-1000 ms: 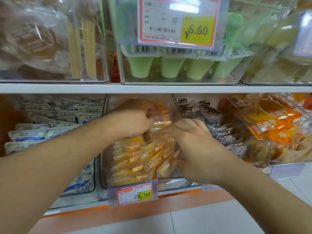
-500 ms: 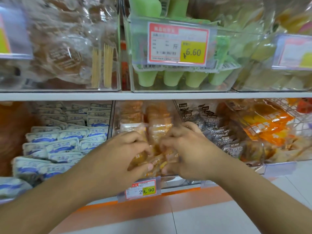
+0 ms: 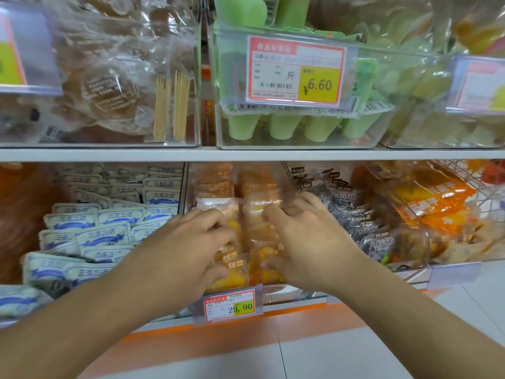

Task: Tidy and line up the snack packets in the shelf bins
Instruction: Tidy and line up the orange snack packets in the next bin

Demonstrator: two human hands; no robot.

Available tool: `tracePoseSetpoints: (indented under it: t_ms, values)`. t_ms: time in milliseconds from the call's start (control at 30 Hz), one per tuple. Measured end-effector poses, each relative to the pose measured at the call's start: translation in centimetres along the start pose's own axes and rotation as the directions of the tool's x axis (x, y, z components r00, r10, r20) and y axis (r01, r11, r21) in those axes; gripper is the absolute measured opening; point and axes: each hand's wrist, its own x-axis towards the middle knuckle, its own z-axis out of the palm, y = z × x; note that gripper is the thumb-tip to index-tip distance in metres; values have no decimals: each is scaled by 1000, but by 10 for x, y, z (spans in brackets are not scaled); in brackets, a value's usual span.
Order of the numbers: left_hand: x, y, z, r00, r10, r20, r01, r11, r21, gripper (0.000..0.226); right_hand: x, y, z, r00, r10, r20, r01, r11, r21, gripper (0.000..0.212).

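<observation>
The clear plastic centre bin (image 3: pixel 276 295) on the lower shelf is located at the middle of the frame, behind a red-and-yellow price tag marked 29.90 (image 3: pixel 229 305). It is filled with small yellow-orange transparent snack packets (image 3: pixel 240 265). The left hand (image 3: pixel 188 248) is placed over the left half of these packets, with fingers curled onto them and the thumb pressed low against the front row. The right hand (image 3: pixel 307 242) is placed over the right half, with fingers bent round the packets and the thumb tucked beneath. White-and-blue sachets (image 3: pixel 109 233) are stacked in the bin at the left of the frame. Dark plum packets (image 3: pixel 366 228) are held in the bin at the right. Green moulded jelly cups (image 3: pixel 284 125) are stored in the upper-centre bin.
</observation>
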Motion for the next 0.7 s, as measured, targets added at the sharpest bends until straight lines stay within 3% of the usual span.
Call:
tracePoseSetpoints:
  t_ms: [67, 167, 267, 467, 567, 700]
  values:
    - [3, -2, 0, 1000, 1, -15, -1, 1000, 6, 38, -2, 2, 2, 999, -46, 21, 45, 997, 59, 75]
    - [9, -8, 3, 1000, 9, -9, -9, 1000, -8, 36, -1, 8, 5, 997, -48, 58, 46, 998, 40, 64]
    - [11, -12, 4, 1000, 25, 19, -25, 1000, -6, 37, -1, 8, 4, 997, -17, 81, 13, 999, 49, 68]
    - [-5, -36, -11, 999, -37, 23, 38, 998, -48, 78, -4, -4, -6, 999, -40, 12, 34, 934, 356, 80]
    - [-14, -44, -13, 984, -176, 32, 179, 978, -106, 95, -1, -19, 3, 994, -111, -3, 105, 936, 335, 68]
    - [-18, -38, -9, 963, -270, -27, 262, 952, -158, 116, 10, -30, 10, 989, -134, -64, 147, 946, 288, 32]
